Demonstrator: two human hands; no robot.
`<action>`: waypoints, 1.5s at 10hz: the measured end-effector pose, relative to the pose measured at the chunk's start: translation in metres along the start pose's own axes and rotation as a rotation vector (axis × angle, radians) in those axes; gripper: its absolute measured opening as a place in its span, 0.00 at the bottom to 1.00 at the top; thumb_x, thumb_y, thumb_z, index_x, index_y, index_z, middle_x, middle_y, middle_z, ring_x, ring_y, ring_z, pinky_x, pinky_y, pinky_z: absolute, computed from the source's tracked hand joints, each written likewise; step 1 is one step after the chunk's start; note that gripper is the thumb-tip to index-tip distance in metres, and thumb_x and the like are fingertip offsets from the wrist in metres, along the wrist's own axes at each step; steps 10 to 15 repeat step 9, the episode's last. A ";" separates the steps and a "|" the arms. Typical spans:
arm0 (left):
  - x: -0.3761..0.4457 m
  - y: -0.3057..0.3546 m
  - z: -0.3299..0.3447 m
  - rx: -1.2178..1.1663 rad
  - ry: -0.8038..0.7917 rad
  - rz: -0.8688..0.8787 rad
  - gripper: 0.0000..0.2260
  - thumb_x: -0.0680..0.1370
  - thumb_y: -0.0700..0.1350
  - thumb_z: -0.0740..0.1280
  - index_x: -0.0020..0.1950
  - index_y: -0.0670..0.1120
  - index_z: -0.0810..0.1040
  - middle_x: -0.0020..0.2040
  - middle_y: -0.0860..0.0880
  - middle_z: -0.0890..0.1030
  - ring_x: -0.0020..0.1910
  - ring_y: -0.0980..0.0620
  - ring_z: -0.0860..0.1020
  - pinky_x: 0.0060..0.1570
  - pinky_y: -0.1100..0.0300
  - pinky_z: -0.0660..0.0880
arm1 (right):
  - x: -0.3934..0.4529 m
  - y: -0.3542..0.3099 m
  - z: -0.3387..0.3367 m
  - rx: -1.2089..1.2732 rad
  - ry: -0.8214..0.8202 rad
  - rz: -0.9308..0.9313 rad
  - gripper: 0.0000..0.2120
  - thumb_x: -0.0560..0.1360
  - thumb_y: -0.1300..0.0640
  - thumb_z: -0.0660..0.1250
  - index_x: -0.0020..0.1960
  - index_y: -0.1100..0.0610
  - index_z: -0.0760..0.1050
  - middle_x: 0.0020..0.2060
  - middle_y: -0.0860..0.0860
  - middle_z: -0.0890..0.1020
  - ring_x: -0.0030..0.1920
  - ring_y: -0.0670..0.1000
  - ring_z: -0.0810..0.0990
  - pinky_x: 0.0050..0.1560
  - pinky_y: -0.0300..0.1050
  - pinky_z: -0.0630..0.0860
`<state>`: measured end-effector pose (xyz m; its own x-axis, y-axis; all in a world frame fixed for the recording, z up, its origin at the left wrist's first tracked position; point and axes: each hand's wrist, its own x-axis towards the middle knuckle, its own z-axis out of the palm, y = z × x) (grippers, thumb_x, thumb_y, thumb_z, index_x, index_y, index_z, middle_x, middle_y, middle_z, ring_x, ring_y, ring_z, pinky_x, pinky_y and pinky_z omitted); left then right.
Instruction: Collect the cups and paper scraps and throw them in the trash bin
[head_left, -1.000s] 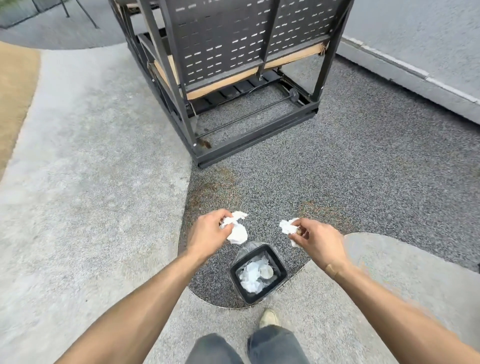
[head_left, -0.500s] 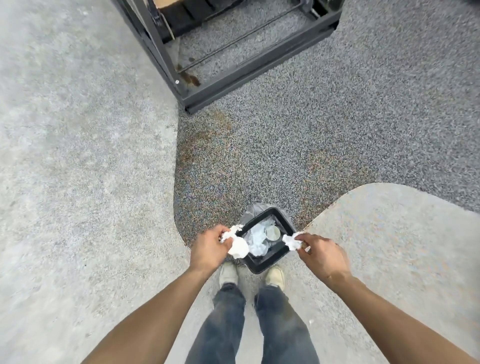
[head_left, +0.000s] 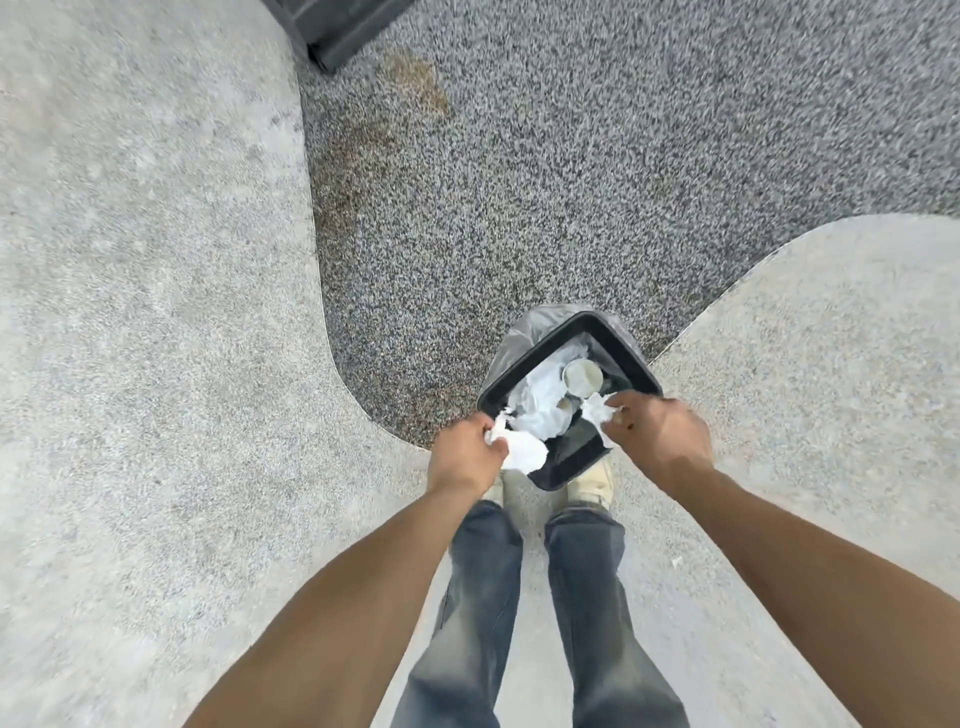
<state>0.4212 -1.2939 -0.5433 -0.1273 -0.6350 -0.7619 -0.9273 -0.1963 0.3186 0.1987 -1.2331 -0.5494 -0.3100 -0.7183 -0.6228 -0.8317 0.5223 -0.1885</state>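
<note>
Both hands have been lowered to the trash bin (head_left: 613, 462). Left hand (head_left: 465, 457) and right hand (head_left: 657, 434) are each closed around 1 paper scrap (head_left: 522, 449) (head_left: 597, 410), held over the rim; light, soft, easily pinched anywhere.

The trash bin (head_left: 571, 470) looks like smooth black plastic with a slight sheen, lined with a thin, glossy grey film bag (head_left: 511, 340). The paper scraps (head_left: 524, 451) are white, crumpled and matt, and the cup (head_left: 583, 378) inside is probably paper too. The ground is rough: pale concrete (head_left: 156, 312) beside dark speckled gravel paving (head_left: 571, 182); the jeans (head_left: 587, 597) are faded denim.
</note>
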 end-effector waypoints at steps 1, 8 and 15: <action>0.036 -0.003 0.029 0.013 -0.005 -0.031 0.15 0.78 0.48 0.68 0.62 0.45 0.76 0.37 0.49 0.78 0.35 0.51 0.77 0.36 0.62 0.72 | 0.029 0.012 0.038 -0.072 0.003 -0.055 0.14 0.76 0.43 0.65 0.61 0.44 0.74 0.43 0.49 0.84 0.36 0.49 0.75 0.39 0.41 0.73; 0.032 0.045 0.020 0.277 -0.042 0.032 0.19 0.77 0.52 0.66 0.67 0.50 0.69 0.61 0.46 0.74 0.50 0.45 0.79 0.45 0.54 0.77 | 0.030 0.016 0.004 -0.169 -0.029 -0.161 0.18 0.77 0.46 0.63 0.65 0.46 0.67 0.50 0.49 0.77 0.42 0.52 0.77 0.35 0.43 0.72; -0.012 0.072 -0.022 0.238 0.014 0.117 0.20 0.77 0.53 0.66 0.68 0.52 0.69 0.61 0.49 0.73 0.45 0.50 0.78 0.39 0.57 0.77 | -0.011 0.006 -0.052 -0.095 0.031 -0.159 0.20 0.75 0.43 0.64 0.65 0.45 0.66 0.50 0.47 0.77 0.46 0.51 0.75 0.41 0.44 0.72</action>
